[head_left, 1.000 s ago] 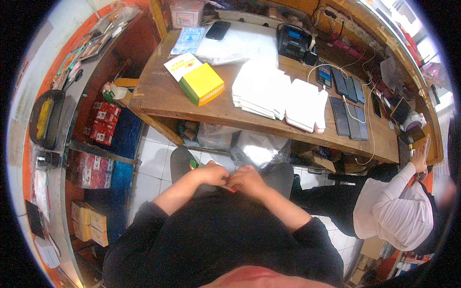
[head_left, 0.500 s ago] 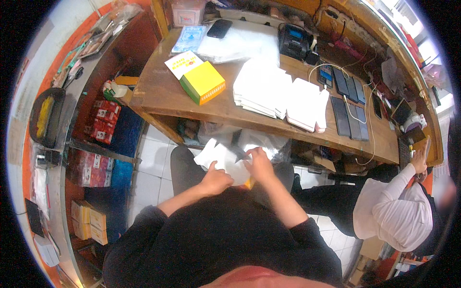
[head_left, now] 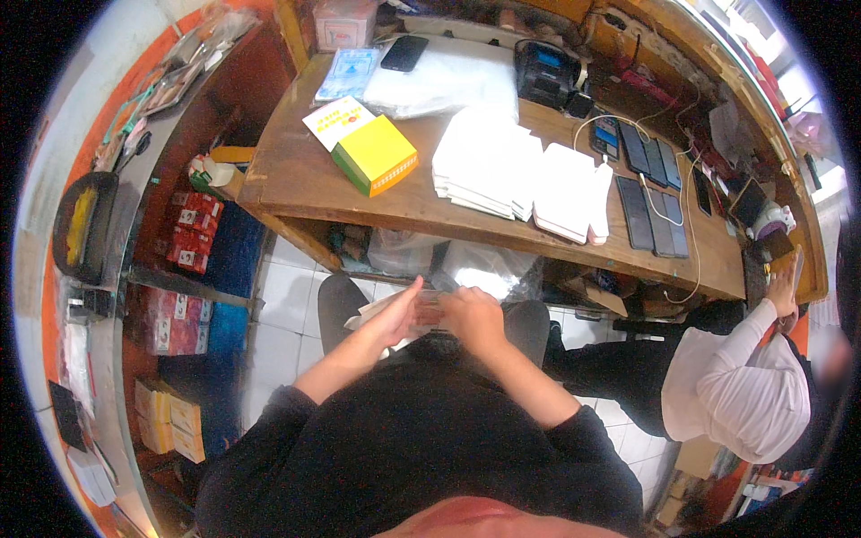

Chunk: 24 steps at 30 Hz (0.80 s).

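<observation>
My left hand (head_left: pixel 395 317) and my right hand (head_left: pixel 473 319) meet over my lap, at the near side of the wooden desk (head_left: pixel 359 208). A thin pale piece, partly see-through, shows between them; its kind is hard to make out. The left thumb points up and the left fingers reach toward the right hand, slightly blurred. My right fingers curl around the other side of that piece, their tips hidden. White sheets (head_left: pixel 366 316) stick out behind and under my left hand.
On the desk lie a yellow and green box (head_left: pixel 381 157), white card stacks (head_left: pixel 480 166), several phones (head_left: pixel 637 211) with cables, and a black printer (head_left: pixel 543 76). Shelves with red boxes (head_left: pixel 193 229) stand at left. Another person in a white top (head_left: pixel 735 386) sits at right.
My hands have come closer together. The white sheets, held up and spread before, are now lower and mostly covered by the left hand.
</observation>
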### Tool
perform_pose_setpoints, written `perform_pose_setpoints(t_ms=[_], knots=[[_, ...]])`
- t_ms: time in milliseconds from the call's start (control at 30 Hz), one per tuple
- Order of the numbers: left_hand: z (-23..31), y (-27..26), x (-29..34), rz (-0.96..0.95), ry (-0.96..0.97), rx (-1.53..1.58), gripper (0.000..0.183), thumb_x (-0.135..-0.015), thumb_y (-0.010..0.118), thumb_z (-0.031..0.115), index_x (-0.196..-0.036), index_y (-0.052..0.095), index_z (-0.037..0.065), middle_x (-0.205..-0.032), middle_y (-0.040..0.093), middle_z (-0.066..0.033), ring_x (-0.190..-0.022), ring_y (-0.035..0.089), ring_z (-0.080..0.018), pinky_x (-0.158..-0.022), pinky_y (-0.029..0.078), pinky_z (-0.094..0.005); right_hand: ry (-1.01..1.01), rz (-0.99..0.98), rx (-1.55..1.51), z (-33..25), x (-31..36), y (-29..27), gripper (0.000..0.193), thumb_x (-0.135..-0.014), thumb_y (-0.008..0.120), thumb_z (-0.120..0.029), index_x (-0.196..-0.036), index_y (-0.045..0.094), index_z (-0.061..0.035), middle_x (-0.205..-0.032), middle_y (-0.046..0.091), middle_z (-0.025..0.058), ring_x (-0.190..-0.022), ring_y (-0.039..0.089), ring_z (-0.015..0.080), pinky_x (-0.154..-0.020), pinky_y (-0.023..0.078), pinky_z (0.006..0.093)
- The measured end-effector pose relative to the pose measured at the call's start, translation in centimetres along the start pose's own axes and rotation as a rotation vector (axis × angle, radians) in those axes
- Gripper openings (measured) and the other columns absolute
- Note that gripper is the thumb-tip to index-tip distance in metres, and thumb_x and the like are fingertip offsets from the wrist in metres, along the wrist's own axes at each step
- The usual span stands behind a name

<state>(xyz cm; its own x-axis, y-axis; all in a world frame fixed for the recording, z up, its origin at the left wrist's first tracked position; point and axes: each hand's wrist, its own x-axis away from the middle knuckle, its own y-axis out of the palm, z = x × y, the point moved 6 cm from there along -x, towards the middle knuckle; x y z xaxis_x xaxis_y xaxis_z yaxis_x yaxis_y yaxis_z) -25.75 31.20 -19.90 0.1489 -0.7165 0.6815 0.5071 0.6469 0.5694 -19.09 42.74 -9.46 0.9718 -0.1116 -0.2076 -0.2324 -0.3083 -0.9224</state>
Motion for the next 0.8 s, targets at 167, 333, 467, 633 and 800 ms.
perform_pose_setpoints(t_ms=[167,333,467,633,800], knots=[[-0.8,-3.4,-2.7,0.16,0.318,-0.01,0.038,-0.093,0.06,0.038,-0.113,0.062,0.006,-0.099,0.067,-0.0047,-0.089,0.062,-0.017,-0.079,0.047,-0.0302,0.151,0.082,-0.103,1.1,-0.1,0.2,0.013,-0.08,0.067,-0.02,-0.092,0.071,-0.0134,-0.085,0.063,0.0066,-0.08,0.062,0.0279,-0.071,0.051,0.039],[1.8,-1.1,0.5,0.393,0.768,-0.673,0.021,-0.092,0.061,0.018,-0.088,0.067,-0.002,-0.076,0.066,-0.008,-0.068,0.06,-0.0154,-0.066,0.046,-0.0274,0.408,0.114,-0.369,3.2,0.4,1.4,0.015,-0.083,0.066,-0.018,-0.092,0.07,-0.0065,-0.085,0.064,0.0114,-0.077,0.063,0.0283,-0.07,0.05,0.0377],[2.1,0.1,2.3,0.478,0.814,-0.984,0.017,-0.085,0.063,0.015,-0.092,0.068,0.0,-0.079,0.067,-0.0128,-0.07,0.063,-0.0196,-0.067,0.048,-0.0312,0.573,0.073,-0.519,5.1,1.4,4.6,0.016,-0.084,0.066,-0.017,-0.09,0.069,-0.0025,-0.082,0.067,0.0123,-0.071,0.063,0.022,-0.067,0.049,0.0342],[2.6,0.2,2.4,0.492,0.732,-1.119,0.018,-0.078,0.066,0.012,-0.091,0.068,0.0,-0.08,0.068,-0.0148,-0.074,0.067,-0.0268,-0.068,0.051,-0.0352,0.671,-0.075,-0.859,6.0,3.0,8.8,0.021,-0.083,0.071,-0.023,-0.09,0.068,-0.0028,-0.078,0.068,0.0109,-0.071,0.063,0.0199,-0.068,0.05,0.034],[2.7,0.3,3.0,0.594,0.9,-1.138,0.016,-0.079,0.065,0.011,-0.087,0.062,-0.002,-0.078,0.064,-0.0177,-0.072,0.065,-0.0274,-0.066,0.05,-0.0372,0.625,-0.067,-1.078,3.0,2.6,8.0,0.021,-0.083,0.074,-0.021,-0.084,0.067,-0.0013,-0.074,0.065,0.0015,-0.066,0.057,0.0113,-0.063,0.048,0.0295]])
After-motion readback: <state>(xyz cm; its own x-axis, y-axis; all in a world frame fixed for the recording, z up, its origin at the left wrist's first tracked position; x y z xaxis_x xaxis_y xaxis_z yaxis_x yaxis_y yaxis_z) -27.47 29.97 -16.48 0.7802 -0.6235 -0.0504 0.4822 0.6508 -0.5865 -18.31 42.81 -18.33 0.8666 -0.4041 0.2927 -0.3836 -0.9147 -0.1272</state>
